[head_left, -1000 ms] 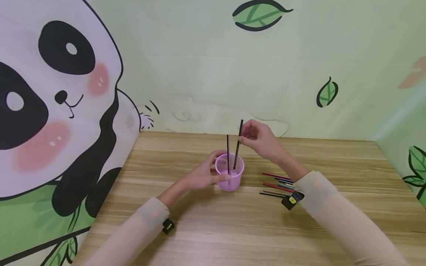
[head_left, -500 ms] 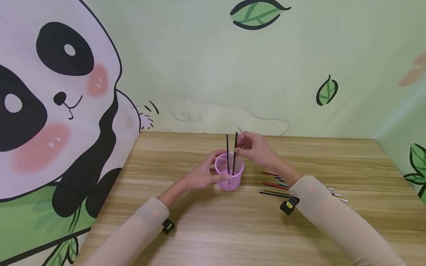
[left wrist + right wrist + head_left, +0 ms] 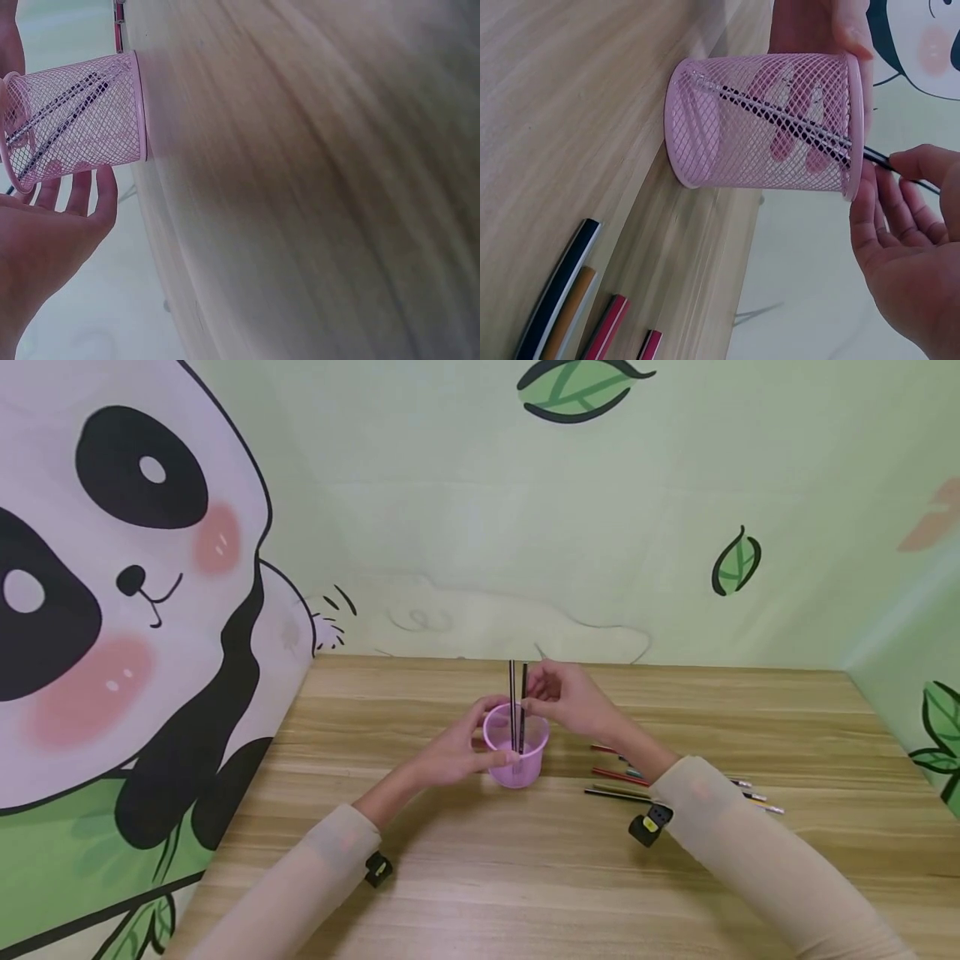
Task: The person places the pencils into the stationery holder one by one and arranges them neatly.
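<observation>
A pink mesh pencil cup [image 3: 531,770] stands upright on the wooden table, two dark pencils leaning inside it. My left hand [image 3: 447,757] holds the cup from the left, thumb in front and fingers around the far side; its fingers also show along the mesh in the left wrist view. At the cup's rim, my right hand [image 3: 573,697] pinches the upper part of one black pencil [image 3: 524,681], whose lower end is inside the cup. The other black-striped pencil [image 3: 512,685] leans close to it. Through the mesh in the right wrist view, both pencils slant together toward the base.
Several loose pencils [image 3: 621,777] in red, black, gold and other colours lie right of the cup, partly under the right forearm. A wall [image 3: 465,527] with leaf and panda drawings rises behind the table.
My right hand has lowered the black pencil deeper into the cup and moved slightly left, bringing it beside the other pencil. My left hand stays on the cup.
</observation>
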{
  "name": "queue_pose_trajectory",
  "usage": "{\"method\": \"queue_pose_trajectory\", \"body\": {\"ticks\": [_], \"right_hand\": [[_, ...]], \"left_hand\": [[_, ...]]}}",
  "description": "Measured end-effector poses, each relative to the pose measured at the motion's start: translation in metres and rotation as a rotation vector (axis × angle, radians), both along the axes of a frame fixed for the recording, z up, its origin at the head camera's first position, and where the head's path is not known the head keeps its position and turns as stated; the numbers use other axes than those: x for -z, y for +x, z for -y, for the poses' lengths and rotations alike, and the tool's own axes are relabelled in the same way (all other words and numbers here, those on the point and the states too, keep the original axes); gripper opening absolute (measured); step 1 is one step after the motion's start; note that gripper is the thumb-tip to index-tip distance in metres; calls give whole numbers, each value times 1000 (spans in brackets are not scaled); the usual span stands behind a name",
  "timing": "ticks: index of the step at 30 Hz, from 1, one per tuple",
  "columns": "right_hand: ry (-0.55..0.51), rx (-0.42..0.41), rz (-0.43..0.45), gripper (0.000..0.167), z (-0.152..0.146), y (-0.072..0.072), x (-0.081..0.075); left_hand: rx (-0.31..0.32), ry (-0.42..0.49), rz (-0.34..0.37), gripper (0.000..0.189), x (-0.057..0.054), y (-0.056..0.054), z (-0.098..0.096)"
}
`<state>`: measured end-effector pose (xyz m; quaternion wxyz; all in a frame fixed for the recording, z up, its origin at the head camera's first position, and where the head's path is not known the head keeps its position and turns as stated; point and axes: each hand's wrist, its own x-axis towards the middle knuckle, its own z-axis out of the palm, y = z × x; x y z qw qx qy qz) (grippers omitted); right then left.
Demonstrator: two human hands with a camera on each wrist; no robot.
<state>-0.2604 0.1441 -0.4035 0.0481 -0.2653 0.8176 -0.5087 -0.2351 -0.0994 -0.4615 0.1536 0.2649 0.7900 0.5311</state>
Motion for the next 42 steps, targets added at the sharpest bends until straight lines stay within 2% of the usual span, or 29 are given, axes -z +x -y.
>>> {"method": "queue_pose_trajectory", "body": {"ticks": [14,32,42], "right_hand": [[88,125,3,19,10,7,-5],[60,112,-28,19,6,4,-1],[62,97,-26,18,6,4,-2]], "left_hand": [[-4,-12,6,87,-1,0,0],[-5,-24,15,87,0,0,2],[1,-25,-4,87,0,-1,0]]}}
